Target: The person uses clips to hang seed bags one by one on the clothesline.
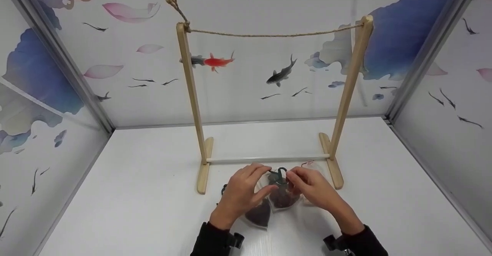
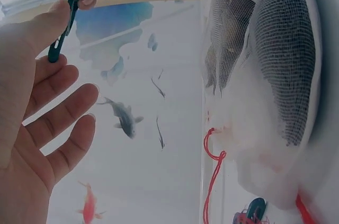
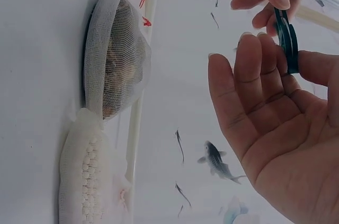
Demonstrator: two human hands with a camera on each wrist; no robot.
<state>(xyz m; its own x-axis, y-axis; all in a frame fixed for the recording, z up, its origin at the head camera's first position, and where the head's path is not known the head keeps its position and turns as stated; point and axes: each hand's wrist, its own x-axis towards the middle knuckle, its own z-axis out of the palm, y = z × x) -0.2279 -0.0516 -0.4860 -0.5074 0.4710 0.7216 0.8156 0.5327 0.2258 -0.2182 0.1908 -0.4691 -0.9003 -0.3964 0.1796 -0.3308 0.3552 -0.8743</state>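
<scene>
Both hands meet over the mesh bags in front of the wooden stand. My left hand [image 1: 243, 188] pinches a dark green clip [image 2: 64, 30] between thumb and index finger, its other fingers spread apart. The right hand [image 1: 317, 190] grips the clip's other end with thumb and fingers. Below them lie a mesh bag with reddish-brown filling [image 1: 283, 200] and a mesh bag with dark filling [image 1: 259, 213], partly covered by the left hand. In the right wrist view a bag of whitish pieces [image 3: 87, 181] lies beside a brown-filled bag [image 3: 121, 62].
A wooden stand [image 1: 351, 83] rises behind the hands, with a twine [image 1: 269, 35] strung between its post tops and a pale crossbar [image 1: 265, 159] low down. A red cord [image 2: 213, 181] trails from a bag. Printed walls enclose the white table [image 1: 127, 194].
</scene>
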